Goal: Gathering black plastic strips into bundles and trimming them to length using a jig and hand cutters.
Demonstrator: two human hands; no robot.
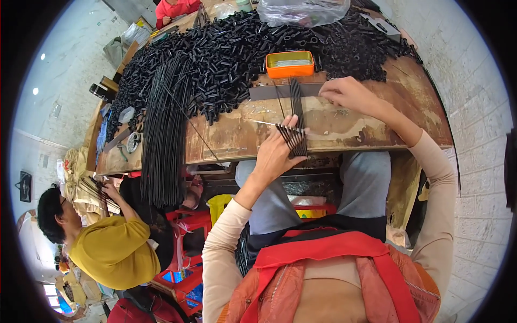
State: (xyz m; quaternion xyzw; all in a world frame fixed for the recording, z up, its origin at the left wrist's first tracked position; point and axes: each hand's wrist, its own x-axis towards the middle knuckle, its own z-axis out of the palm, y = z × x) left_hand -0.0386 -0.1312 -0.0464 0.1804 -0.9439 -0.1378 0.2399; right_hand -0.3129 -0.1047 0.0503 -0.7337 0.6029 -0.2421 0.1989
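My left hand is closed at the table's front edge around several thin black rods, which fan out across its fingers. A narrow bundle of black rods runs from beneath that hand toward the orange tin. One thin pale piece sticks out leftward by the fingertips. To the right, my right hand is raised over the table with bent fingers pinched together, close to the right end of a flat dark strip. Whatever its fingertips may hold is too small to make out.
A heap of short black tubes covers the wooden table's far side. Long black rods overhang the front edge at left. A clear plastic bag lies at the back. A person in yellow sits left, handling rods; another in red sits far off.
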